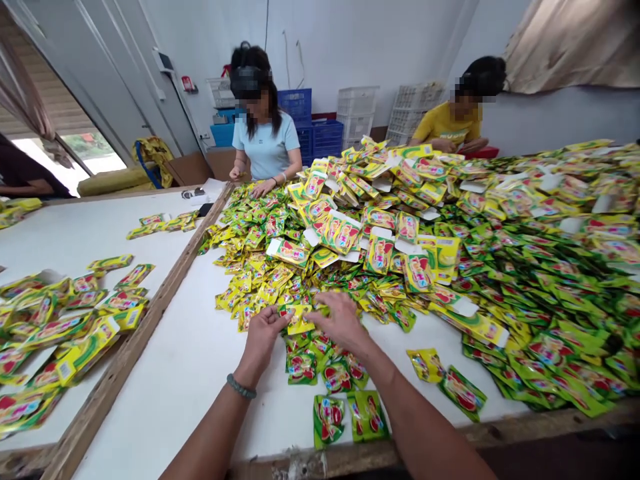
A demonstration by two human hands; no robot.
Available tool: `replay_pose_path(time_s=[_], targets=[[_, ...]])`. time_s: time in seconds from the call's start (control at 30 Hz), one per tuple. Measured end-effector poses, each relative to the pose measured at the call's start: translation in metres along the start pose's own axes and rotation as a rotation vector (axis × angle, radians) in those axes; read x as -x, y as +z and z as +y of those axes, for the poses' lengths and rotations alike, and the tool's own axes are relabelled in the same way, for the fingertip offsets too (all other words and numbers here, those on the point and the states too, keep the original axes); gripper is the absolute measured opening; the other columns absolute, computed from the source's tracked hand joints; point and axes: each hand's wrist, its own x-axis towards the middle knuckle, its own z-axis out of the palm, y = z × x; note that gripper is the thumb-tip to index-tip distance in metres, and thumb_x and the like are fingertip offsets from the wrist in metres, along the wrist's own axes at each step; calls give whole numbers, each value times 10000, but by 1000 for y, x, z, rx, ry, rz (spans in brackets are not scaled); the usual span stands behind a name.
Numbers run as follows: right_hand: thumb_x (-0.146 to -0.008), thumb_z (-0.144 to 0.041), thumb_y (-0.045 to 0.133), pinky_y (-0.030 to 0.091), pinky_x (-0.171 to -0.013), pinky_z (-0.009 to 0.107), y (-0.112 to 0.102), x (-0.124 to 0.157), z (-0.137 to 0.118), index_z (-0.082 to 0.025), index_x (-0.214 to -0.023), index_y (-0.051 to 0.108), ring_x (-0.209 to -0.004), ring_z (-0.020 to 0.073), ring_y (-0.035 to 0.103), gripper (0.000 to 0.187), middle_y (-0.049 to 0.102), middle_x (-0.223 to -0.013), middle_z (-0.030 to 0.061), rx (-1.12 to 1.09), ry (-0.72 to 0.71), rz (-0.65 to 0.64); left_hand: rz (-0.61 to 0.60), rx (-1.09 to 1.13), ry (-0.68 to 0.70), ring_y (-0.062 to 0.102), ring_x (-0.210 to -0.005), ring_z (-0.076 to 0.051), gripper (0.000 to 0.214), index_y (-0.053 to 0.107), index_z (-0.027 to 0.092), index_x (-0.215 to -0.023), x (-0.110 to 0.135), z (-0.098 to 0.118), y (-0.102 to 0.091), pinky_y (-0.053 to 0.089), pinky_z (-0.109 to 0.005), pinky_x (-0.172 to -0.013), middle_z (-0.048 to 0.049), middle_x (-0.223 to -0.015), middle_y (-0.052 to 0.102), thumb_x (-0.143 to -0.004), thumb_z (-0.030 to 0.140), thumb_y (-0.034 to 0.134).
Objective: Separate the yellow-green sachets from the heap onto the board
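My left hand (263, 338), with a bracelet at its wrist, pinches a small yellow candy packet (299, 320) by its left end. My right hand (343, 323) is at the packet's other end, its thumb close to the edge and its fingers apart; whether it touches is unclear. Beneath both hands lie several green packets with a red watermelon print (302, 367). Closer to me, two more green packets (330, 419) rest side by side on the white table (200, 373). Just beyond my hands begins a heap of loose yellow packets (265, 283).
Flat printed boxes (340, 232) are piled on the heap. Green packets (545, 293) spread along the right. A wooden strip (145, 330) divides the table, with more boxes (65, 333) left of it. Two people (265, 140) work across the table; a third person's arm shows far left.
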Motion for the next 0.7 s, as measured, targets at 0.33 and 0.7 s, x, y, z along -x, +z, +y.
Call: replay_pose_path(time_s=[0.33,0.7], targets=[[-726,-446,607,442,-564,247,-9,-10,3,-172,-901,621,-608,144,561,325,646,-716,8,-515,230,169,-309,-192,18,547,-587,-123,289,607,155,-811,-32,44,49,450,-244,-566,-15,-691,592,-706,422,645],[-749,-354,552,452,-715,319,-35,-15,13,-189,-932,587,-766,206,592,249,655,-840,55,-318,246,352,-35,-882,750,465,-1115,-284,178,675,202,-908,-107,60,94,338,-455,-951,-109,-1086,619,-745,235,610]])
